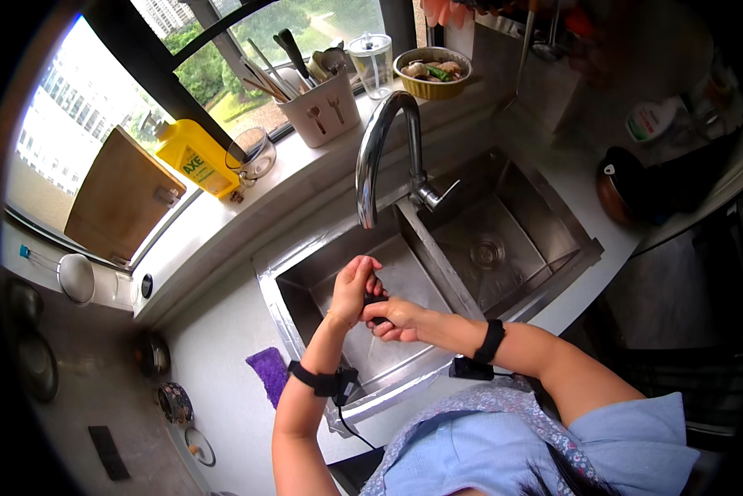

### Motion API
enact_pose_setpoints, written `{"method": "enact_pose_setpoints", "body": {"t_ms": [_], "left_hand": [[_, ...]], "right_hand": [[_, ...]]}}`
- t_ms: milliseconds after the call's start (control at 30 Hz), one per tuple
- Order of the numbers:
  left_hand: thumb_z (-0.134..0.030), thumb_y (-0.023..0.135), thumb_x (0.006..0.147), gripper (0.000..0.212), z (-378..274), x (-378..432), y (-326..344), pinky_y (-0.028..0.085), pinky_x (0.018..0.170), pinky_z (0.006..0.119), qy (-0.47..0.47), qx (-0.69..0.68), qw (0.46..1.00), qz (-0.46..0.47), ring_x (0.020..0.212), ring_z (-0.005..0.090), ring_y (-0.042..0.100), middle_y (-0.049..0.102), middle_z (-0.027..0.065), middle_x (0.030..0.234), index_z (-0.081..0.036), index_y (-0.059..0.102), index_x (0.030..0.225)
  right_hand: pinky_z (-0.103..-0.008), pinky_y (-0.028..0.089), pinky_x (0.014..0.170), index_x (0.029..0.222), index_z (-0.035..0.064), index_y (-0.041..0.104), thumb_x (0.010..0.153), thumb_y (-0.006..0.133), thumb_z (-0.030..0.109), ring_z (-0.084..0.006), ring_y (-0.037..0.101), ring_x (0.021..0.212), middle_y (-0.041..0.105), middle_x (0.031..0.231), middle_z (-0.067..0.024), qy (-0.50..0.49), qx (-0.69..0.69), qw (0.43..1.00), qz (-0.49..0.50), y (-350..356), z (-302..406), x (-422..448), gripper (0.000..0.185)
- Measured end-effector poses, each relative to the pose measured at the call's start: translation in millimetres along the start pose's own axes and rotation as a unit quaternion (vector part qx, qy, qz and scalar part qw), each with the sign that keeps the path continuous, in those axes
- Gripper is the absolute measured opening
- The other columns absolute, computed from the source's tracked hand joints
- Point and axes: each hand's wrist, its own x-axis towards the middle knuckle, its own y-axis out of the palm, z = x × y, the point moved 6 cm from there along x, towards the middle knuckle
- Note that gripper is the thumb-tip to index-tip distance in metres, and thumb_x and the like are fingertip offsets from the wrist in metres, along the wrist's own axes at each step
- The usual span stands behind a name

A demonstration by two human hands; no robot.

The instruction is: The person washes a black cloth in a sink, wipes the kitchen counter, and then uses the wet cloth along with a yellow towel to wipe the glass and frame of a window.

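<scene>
Both hands meet above the left basin (402, 273) of a steel double sink. A small dark object (376, 301) shows between them, mostly covered by fingers, so its kind is unclear. My right hand (397, 317) is closed around it, thumb on top. Just beyond and touching, my left hand (351, 286) has its fingers curled in; whether it also grips the dark object or something else is hidden. Over the basin's far side arches a chrome faucet (371, 149), its spout beyond my hands. No running water is visible.
The right basin (489, 229) has a drain. A purple cloth (268, 372) lies left of the sink. Along the sill stand a yellow AXE bottle (198, 158), a utensil holder (322, 111), a lidded cup (371, 65) and a bowl of food (432, 71). A cutting board (123, 198) leans by the window.
</scene>
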Motion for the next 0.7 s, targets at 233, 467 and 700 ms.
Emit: {"method": "enact_pose_setpoints", "body": {"t_ms": [233,467,700], "left_hand": [[-0.023,0.039,0.092,0.029,88,39,-41,0.037,0.040,0.027,-0.006,0.141,0.979,-0.150,0.040,0.0121,0.042,0.040,0.0024,0.047,-0.003,0.048,0.073],[-0.020,0.041,0.089,0.026,96,29,-47,0.042,0.058,0.041,0.031,0.444,0.833,-0.327,0.062,0.0320,0.054,0.055,0.0185,0.064,0.000,0.051,0.075],[-0.033,0.052,0.084,0.032,130,0,-96,0.046,0.059,0.037,-0.151,0.251,0.898,-0.328,0.068,0.0222,0.060,0.061,0.0116,0.074,-0.001,0.057,0.084]], "right_hand": [[-0.0251,0.023,0.031,0.069,0.0087,0.050,0.068,0.063,0.015,-0.0077,0.034,0.036,0.042,0.050,0.0017,-0.126,-0.232,0.934,-0.240,-74,-11,31,0.014],[-0.0377,0.046,0.066,0.092,-0.0009,0.055,0.071,0.063,0.026,-0.0316,0.059,0.081,0.062,0.081,-0.0202,-0.203,-0.546,0.753,-0.307,-97,-15,47,0.035],[-0.0434,0.046,0.072,0.113,0.0041,0.040,0.070,0.065,0.033,-0.0374,0.058,0.086,0.058,0.100,-0.0208,-0.148,-0.704,0.644,-0.261,-62,-17,16,0.058]]}}
